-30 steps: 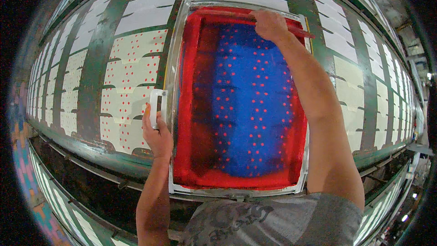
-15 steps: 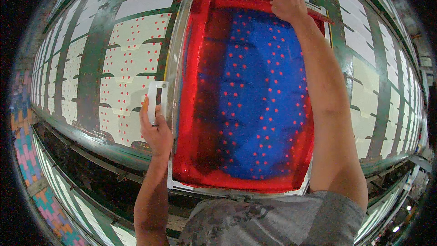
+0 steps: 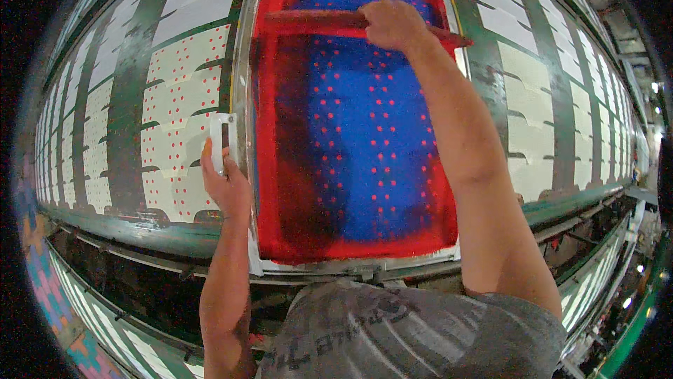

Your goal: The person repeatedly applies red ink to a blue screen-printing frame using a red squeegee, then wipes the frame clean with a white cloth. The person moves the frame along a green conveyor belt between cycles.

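One white slotted handle (image 3: 216, 139), at nine o'clock on the screen frame (image 3: 240, 91), sits in the curled fingers of the left hand (image 3: 228, 186). From that hand the red-smeared squeegee (image 3: 315, 21) lies toward one o'clock, over the blue mesh (image 3: 361, 119), its long axis running from nine to just past three. The right hand (image 3: 395, 25), far nearer, is clenched around it, a little right of its middle.

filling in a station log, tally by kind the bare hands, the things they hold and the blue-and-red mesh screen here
Bare left hand and bare right hand: 2
White slotted handle, in the left hand: 1
Long red-brown bar, in the right hand: 1
Blue-and-red mesh screen in a silver-grey rectangular frame: 1
Total: 5
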`<state>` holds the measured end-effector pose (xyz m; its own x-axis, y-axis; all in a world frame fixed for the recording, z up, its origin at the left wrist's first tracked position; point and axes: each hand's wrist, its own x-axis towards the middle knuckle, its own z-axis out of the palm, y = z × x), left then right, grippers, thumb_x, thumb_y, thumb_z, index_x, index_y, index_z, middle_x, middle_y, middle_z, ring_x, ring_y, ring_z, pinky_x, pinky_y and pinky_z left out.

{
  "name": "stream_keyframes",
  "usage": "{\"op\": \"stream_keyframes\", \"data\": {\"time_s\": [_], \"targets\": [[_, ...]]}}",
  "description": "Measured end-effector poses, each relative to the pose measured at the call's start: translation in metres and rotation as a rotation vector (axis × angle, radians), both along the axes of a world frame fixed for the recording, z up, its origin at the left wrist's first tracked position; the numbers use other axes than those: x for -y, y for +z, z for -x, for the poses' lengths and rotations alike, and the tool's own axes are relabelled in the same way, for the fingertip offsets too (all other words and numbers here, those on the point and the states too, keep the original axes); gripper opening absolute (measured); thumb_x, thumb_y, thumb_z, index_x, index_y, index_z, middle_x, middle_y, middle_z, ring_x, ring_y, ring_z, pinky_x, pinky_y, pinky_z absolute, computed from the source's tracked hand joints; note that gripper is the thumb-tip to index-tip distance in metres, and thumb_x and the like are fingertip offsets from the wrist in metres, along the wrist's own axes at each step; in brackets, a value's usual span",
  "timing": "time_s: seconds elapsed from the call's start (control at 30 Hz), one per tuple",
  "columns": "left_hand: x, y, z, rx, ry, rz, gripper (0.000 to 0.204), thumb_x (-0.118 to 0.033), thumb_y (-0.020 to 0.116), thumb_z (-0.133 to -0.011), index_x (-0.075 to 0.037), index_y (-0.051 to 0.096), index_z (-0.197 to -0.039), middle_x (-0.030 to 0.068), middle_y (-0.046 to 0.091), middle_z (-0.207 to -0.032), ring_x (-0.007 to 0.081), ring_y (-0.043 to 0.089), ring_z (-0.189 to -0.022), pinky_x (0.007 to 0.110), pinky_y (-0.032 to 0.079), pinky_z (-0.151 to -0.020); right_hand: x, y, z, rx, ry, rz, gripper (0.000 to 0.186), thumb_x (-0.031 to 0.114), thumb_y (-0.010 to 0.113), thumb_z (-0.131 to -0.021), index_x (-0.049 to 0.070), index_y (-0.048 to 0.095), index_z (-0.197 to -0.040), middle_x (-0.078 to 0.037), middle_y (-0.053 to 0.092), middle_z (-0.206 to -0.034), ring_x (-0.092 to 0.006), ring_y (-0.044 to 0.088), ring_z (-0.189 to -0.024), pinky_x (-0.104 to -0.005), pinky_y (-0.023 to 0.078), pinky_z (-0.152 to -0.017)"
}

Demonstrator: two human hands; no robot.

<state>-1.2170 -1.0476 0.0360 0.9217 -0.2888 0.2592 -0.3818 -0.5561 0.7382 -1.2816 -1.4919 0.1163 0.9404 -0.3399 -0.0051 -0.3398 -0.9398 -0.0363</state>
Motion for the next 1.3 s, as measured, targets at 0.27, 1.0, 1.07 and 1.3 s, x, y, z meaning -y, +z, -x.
{"op": "stream_keyframes", "data": {"time_s": [0.27,1.0,1.07,1.3], "targets": [[-0.008,-0.005,-0.003,-0.005,-0.06,0.052,0.05,-0.006,0.062,-0.105,0.001,0.054,-0.154,0.0254,0.063,-0.145,0.0412,0.063,-0.134,0.049,0.049,-0.115,-0.147,0.013,0.115,-0.08,-0.008,-0.051,0.027,0.017,0.067,-0.089,0.012,0.08,-0.112,-0.018,0.081,-0.106,-0.0388,0.079,-0.103,-0.0544,0.064,-0.091],[-0.011,-0.02,-0.012,0.137,-0.08,0.121,0.054,0.0,0.059,-0.101,0.001,0.053,-0.155,0.0274,0.065,-0.145,0.046,0.063,-0.133,0.052,0.05,-0.113,-0.355,0.026,0.28,-0.034,0.028,-0.12,0.031,0.016,0.073,-0.087,0.012,0.078,-0.117,-0.012,0.076,-0.108,-0.0362,0.076,-0.098,-0.0505,0.061,-0.086],[-0.012,-0.023,-0.013,0.127,-0.073,0.117,0.052,-0.001,0.059,-0.102,0.001,0.055,-0.154,0.0279,0.065,-0.144,0.0464,0.063,-0.133,0.052,0.051,-0.112,-0.358,0.025,0.285,-0.028,0.055,-0.105,0.03,0.017,0.073,-0.088,0.011,0.078,-0.117,-0.013,0.076,-0.109,-0.0369,0.076,-0.099,-0.0504,0.061,-0.088],[-0.012,-0.031,-0.013,0.124,-0.069,0.121,0.047,-0.006,0.063,-0.105,0.001,0.056,-0.152,0.0286,0.064,-0.146,0.0457,0.063,-0.135,0.05,0.051,-0.113,-0.374,-0.003,0.332,0.05,0.182,-0.122,0.041,0.023,0.066,-0.096,0.009,0.071,-0.133,-0.018,0.07,-0.131,-0.0381,0.068,-0.123,-0.0523,0.057,-0.102]]}}
